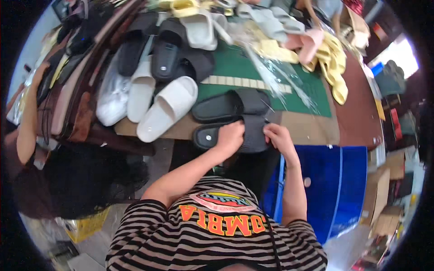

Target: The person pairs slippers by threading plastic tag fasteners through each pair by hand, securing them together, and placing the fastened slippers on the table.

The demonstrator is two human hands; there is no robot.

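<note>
A black slide sandal [205, 136] lies at the table's front edge, its heel to the left and its broad strap [254, 134] to the right. My left hand [230, 139] grips it by the footbed and strap, with some fingers hidden under the strap. At the toe end, my right hand [278, 137] pinches the sandal's edge, its fingertips closed. Just behind lies a second black slide sandal [217, 107], pointing the same way. A thin pale strand [267, 105] shows by the two toes; I cannot tell what it is.
White slide sandals [167, 108] and more black ones [165, 56] are heaped left. A clear plastic bag [113, 97] lies beside them. Pink [309, 45] and yellow sandals [332, 63] lie back right. A blue bin [321, 189] stands below the table. Other people's arms reach in left and far right.
</note>
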